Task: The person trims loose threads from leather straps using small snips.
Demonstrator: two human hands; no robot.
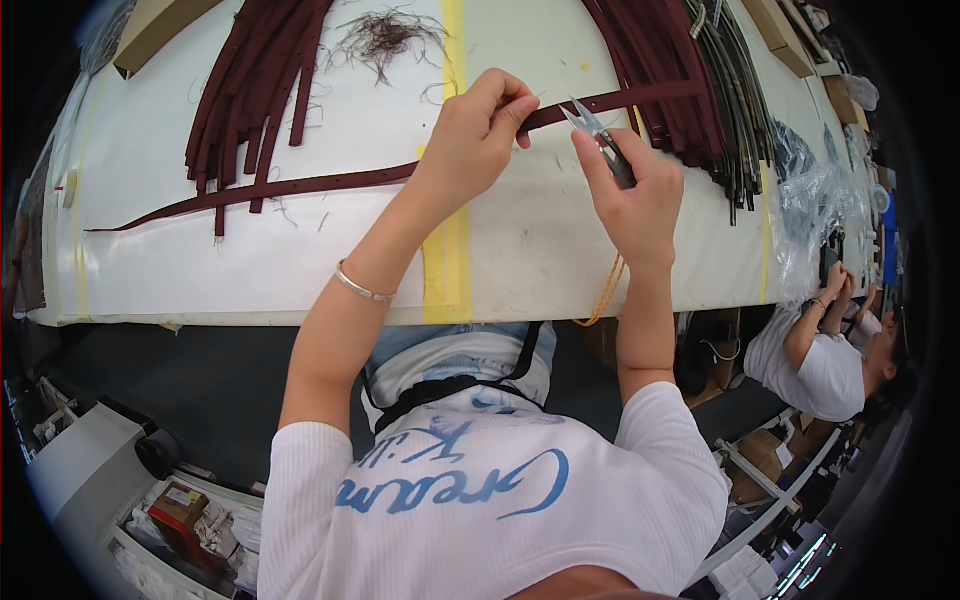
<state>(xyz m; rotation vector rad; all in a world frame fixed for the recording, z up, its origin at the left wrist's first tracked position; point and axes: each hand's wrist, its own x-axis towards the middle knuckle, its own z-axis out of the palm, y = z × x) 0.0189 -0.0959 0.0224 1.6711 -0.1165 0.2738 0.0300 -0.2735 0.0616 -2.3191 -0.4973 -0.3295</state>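
Strap runs right across the yellow tape. Left hand is pinched on it just over the tape, maybe gripping a thread too, hard to tell. Right of the tape, right hand grips snips, blades slightly parted. 2 piles flank the tape.

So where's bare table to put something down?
Mostly bare: between the yellow tape and right hand, near the front edge; left of the left forearm, between maroon strap and front edge. Crowded around maroon bundles and tangled threads.
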